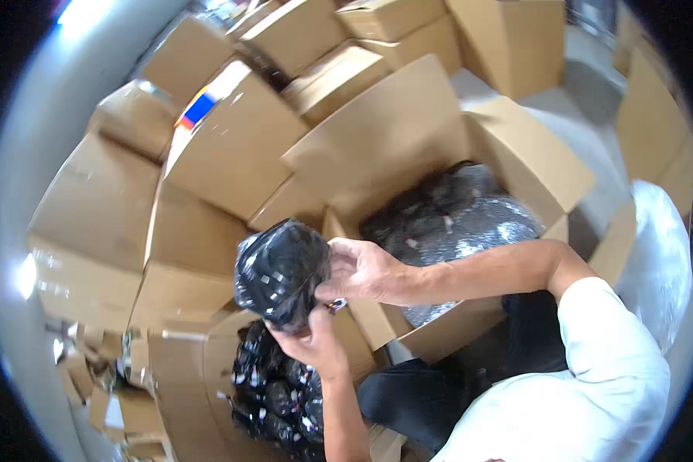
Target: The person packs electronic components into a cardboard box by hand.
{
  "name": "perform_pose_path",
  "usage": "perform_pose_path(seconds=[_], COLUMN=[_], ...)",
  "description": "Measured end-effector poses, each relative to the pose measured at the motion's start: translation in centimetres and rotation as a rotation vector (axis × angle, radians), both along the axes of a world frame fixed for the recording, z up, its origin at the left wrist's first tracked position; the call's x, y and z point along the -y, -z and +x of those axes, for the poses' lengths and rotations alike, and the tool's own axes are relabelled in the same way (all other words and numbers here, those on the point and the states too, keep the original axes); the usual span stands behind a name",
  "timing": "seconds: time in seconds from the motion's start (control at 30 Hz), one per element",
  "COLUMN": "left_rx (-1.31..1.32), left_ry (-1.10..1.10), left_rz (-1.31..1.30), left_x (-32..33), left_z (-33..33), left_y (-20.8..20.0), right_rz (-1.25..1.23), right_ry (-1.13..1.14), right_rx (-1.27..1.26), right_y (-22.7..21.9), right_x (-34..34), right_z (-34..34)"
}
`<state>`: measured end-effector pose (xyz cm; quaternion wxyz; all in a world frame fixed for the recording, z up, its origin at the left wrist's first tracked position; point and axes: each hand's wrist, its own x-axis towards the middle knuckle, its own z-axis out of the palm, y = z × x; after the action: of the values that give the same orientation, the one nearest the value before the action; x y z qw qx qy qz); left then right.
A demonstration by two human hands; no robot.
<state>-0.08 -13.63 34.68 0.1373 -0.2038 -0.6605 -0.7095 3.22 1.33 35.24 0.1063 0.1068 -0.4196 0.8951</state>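
Stacked cartons crowd our far left, open box of dark packs far right, our left hand and right hand both closed around a black bag, centre, above near packs

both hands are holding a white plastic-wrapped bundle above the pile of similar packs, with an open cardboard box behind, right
Not quite: the bundle is black in clear plastic, not white. The head view shows the left hand under it and the right hand on its side, above the pile of similar packs, with the open cardboard box behind.
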Motion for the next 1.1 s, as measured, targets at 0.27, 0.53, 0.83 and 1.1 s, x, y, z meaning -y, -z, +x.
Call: perform_pose_path(seconds=[0.27, 0.53, 0.83, 1.1], left_rx=[0.192, 0.456, 0.51, 0.682], left_ry=[0.222, 0.14, 0.115, 0.173], left_rz=[0.208, 0.2, 0.124, 0.218], left_x=[-7.0, -9.8, -10.3, -10.4], left_z=[-1.0, -1.5, -2.0, -2.8], left_y=[2.7, 9.2, 9.8, 10.1], right_rz=[0.018, 0.109, 1.133, 1.407], right_ry=[0.354, 0.926, 1.14, 0.714], right_rx=[0.216, 0.885, 1.186, 0.466], right_y=[3.0, 26.7, 31.6, 24.2], right_x=[-16.3, -35.8, -32.4, -27.4], right_z=[3.8, 2.0, -0.6, -2.6])
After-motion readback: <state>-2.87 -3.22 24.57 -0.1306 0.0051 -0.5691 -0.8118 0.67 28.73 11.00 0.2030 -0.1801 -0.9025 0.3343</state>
